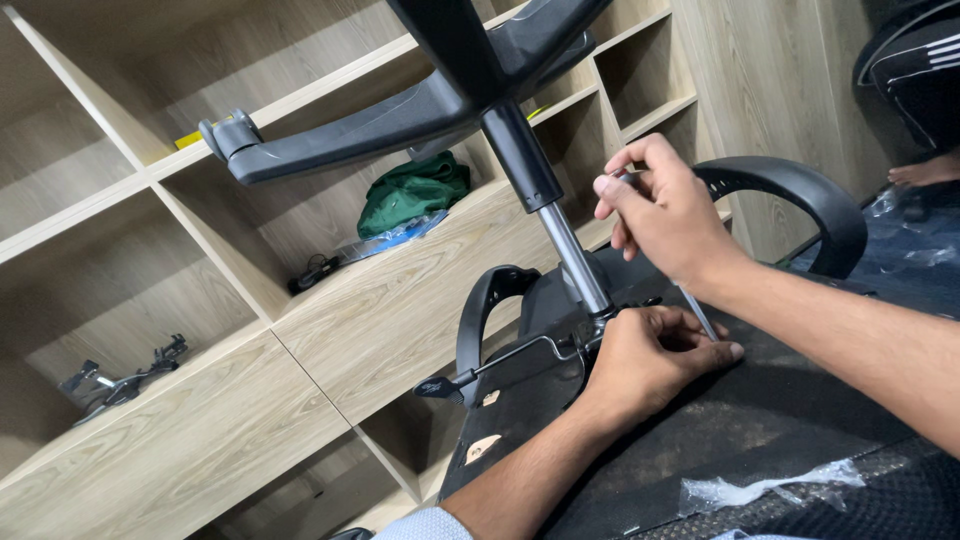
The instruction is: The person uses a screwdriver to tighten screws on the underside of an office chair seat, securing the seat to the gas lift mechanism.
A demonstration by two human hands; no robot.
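Right hand (665, 205) pinches a slim metal tool (698, 312), shaft running down toward 5 o'clock. Left hand (640, 360), pressed flat on the upturned chair seat underside (780, 400), sits nearer the mechanism plate (575, 340), at 7 o'clock from the right hand.

The chair base (480, 60) is cut off at the top edge, and the screwdriver (697, 312) tip is hidden behind the left hand (645, 360).
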